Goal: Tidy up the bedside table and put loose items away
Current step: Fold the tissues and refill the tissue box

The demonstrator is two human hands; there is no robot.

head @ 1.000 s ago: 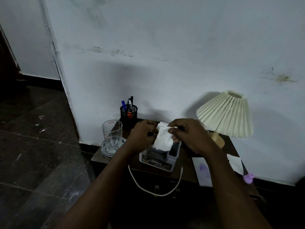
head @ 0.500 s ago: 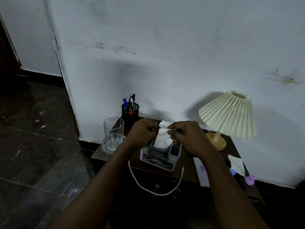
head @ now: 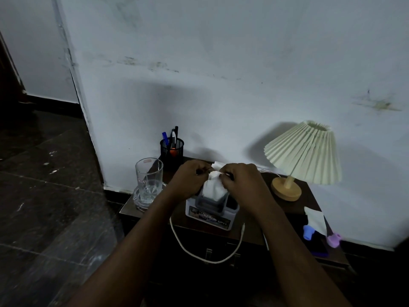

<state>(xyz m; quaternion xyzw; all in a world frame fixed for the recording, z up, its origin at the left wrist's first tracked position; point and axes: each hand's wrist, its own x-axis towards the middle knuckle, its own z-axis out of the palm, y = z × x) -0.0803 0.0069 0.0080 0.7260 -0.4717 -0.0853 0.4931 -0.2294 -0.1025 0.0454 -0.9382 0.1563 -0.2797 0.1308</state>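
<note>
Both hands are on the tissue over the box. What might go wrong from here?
The glass stands near the table's left corner, close by the left forearm; a careless pull-back might tip it. The white cable loops over the front edge below the box; snagging it may drag things. The purple piece sits at the right edge and might fall.

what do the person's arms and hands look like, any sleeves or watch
Both forearms are bare, with no sleeve, watch or bracelet in view. The left hand and right hand wear no gloves; the light is too dim to rule out a ring.
</note>
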